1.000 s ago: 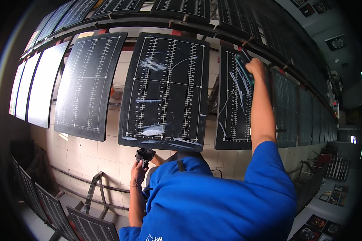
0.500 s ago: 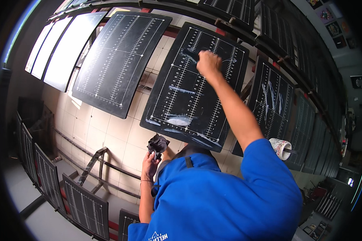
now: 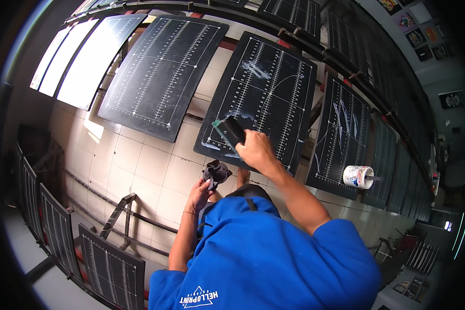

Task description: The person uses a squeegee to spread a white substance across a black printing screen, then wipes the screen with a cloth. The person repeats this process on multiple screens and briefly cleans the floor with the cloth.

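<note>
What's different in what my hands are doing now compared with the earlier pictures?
Your right hand has moved left from the right-hand board to the middle board, first over its upper part, then down toward its lower left, with the scraper in its grip throughout. Nothing was visibly taken up or let go. Your left hand still holds the dark cloth.

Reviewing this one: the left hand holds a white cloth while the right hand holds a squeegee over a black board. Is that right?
Not quite: the cloth is dark, not white, as the head view shows. The left hand does hold it, and the right hand holds the squeegee over the board.
</note>
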Demonstrator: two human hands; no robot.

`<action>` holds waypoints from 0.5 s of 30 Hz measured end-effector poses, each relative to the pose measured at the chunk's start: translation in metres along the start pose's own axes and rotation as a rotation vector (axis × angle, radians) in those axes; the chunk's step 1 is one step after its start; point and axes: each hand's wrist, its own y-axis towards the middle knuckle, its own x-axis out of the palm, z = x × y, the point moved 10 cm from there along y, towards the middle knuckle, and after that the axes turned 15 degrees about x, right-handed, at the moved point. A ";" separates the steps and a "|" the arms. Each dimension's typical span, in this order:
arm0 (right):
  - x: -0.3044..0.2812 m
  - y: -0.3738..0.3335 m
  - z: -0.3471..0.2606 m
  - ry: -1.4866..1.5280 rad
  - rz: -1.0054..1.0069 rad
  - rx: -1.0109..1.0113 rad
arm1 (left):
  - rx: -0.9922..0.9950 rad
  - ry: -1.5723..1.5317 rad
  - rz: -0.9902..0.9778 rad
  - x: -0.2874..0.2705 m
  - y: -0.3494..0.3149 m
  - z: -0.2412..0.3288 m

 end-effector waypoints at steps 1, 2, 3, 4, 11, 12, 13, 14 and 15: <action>0.005 -0.004 -0.004 0.056 -0.014 0.020 | -0.005 0.005 -0.020 0.001 -0.001 0.000; 0.017 0.003 0.002 0.067 -0.011 0.046 | -0.010 0.010 -0.040 0.003 -0.002 0.001; 0.027 0.011 0.011 0.079 -0.010 0.074 | -0.022 0.033 -0.056 0.004 -0.003 0.002; 0.027 0.017 0.021 0.070 -0.024 0.146 | -0.030 0.055 -0.066 0.004 -0.004 0.005; -0.024 0.075 0.131 0.087 -0.014 0.260 | -0.020 0.001 0.035 -0.003 -0.011 0.018; -0.034 0.089 0.150 0.104 0.004 0.260 | -0.025 0.009 0.026 -0.001 -0.010 0.017; -0.047 0.100 0.160 0.125 0.005 0.259 | -0.028 0.015 0.024 -0.001 -0.011 0.015; -0.062 0.110 0.166 0.099 0.025 0.286 | -0.027 0.020 0.027 -0.001 -0.011 0.014; -0.077 0.121 0.172 0.041 0.035 0.291 | -0.031 0.017 0.026 0.003 -0.010 0.013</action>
